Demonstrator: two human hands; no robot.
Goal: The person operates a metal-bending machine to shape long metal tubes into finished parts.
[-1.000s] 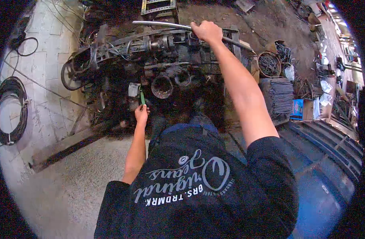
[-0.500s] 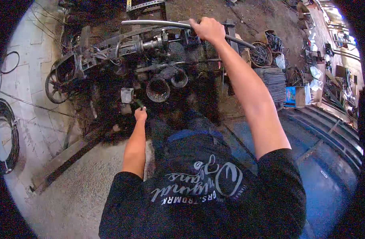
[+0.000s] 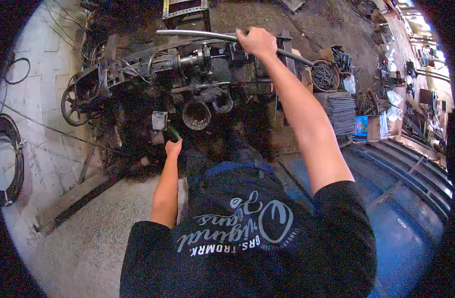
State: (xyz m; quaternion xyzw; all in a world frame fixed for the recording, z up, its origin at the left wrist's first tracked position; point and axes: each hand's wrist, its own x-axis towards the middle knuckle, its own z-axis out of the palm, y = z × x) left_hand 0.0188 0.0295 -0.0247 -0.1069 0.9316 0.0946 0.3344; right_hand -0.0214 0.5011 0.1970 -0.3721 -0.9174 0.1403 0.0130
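Observation:
My right hand (image 3: 257, 40) grips a long curved metal bar (image 3: 193, 34) that runs across the top of a dark, greasy machine (image 3: 188, 74). Lower down, my left hand (image 3: 173, 148) holds a green-handled tool (image 3: 171, 132) whose tip points at the machine's front, beside a small grey box (image 3: 159, 120) and a round black pot (image 3: 196, 114). A spoked wheel (image 3: 71, 103) sits at the machine's left end. My black printed shirt fills the bottom of the view.
Coiled black cable (image 3: 6, 159) lies on the pale tiled floor at left. A stack of thin steel rods (image 3: 342, 111), a basket of wire rings (image 3: 325, 75) and a blue box (image 3: 361, 128) stand at right, with blue steps (image 3: 406, 169) beyond.
The view swung slightly; both hands stayed on their holds. My left hand with the green tool shifted a little at the machine's front, and the bar stayed in my right hand.

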